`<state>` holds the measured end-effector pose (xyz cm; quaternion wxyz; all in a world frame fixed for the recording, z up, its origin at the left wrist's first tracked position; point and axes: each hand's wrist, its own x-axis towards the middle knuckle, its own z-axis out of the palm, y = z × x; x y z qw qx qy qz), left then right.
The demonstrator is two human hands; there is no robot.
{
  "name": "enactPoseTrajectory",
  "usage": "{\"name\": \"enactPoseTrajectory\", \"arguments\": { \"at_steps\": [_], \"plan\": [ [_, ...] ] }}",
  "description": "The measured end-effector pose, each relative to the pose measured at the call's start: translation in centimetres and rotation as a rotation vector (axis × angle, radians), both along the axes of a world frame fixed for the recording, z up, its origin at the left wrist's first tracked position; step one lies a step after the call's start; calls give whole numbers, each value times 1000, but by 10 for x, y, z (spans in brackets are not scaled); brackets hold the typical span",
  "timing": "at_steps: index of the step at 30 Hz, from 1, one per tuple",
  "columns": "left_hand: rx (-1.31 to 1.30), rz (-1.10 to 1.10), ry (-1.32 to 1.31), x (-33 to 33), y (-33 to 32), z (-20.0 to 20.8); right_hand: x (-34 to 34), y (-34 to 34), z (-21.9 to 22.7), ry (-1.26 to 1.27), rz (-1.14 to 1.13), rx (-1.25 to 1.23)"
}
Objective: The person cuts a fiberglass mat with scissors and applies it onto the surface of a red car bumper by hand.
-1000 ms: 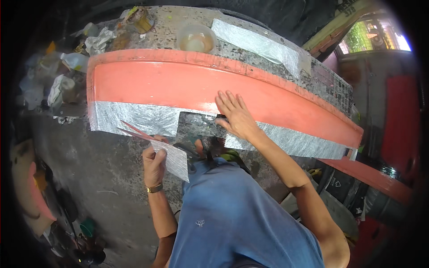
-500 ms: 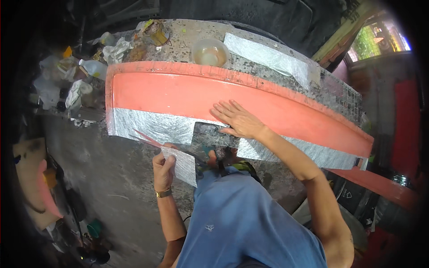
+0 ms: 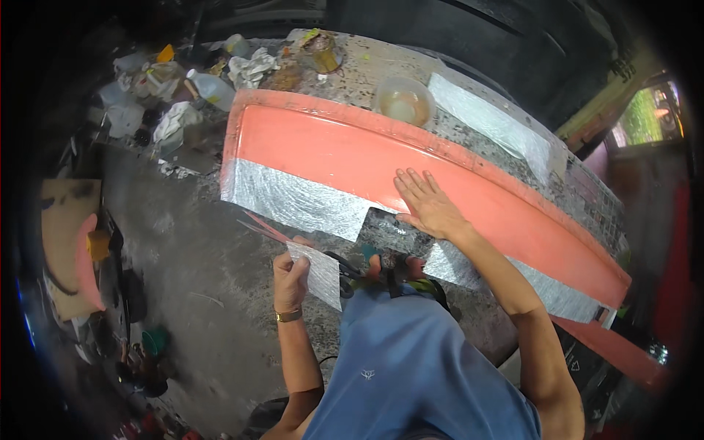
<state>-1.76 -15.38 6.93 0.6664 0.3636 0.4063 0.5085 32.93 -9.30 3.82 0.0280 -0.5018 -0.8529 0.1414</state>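
A long, curved salmon-red moulded panel (image 3: pixel 330 150) lies across the worktop. Flat on its surface, near the lower edge, rests my right hand (image 3: pixel 433 209), fingers spread and holding nothing. Whitish fibreglass mat (image 3: pixel 293 194) covers the panel's near left edge, and another mat strip (image 3: pixel 543 290) runs along the near right, with a gap between them. Left of my body, my left hand (image 3: pixel 292 279) is closed on a small cut piece of fibreglass mat (image 3: pixel 323 277). Scissors (image 3: pixel 264 227) are in that same hand, blades pointing up-left; part of them is hidden behind the mat piece.
Beyond the panel stand a translucent plastic bowl (image 3: pixel 405 103) and a stained can (image 3: pixel 320 55). A further mat sheet (image 3: pixel 491 121) lies at the back right. Crumpled paper (image 3: pixel 253 67) and plastic bottles (image 3: pixel 211 89) crowd the far left. Cardboard (image 3: pixel 66 249) lies on the left.
The view has swung, so the panel and the things around it appear shifted right and more tilted. My right hand stays flat on the panel; my left keeps hold of the mat piece and scissors.
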Motion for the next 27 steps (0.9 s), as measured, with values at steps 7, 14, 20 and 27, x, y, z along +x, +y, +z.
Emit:
{"name": "enactPoseTrajectory", "arguments": {
  "at_steps": [7, 14, 20, 27],
  "plan": [
    [-38, 113, 16, -18, -25, -4, -53, 19, -10, 95, 332, -32],
    [-38, 191, 39, -27, -40, -1, -62, 53, -14, 102, 89, 74],
    [-7, 289, 60, -44, -53, -3, -92, 24, 18, 161, 464, -85],
    [-44, 285, 40, -56, -60, -10, -51, 11, 0, 48, 170, -21]
  ]
}}
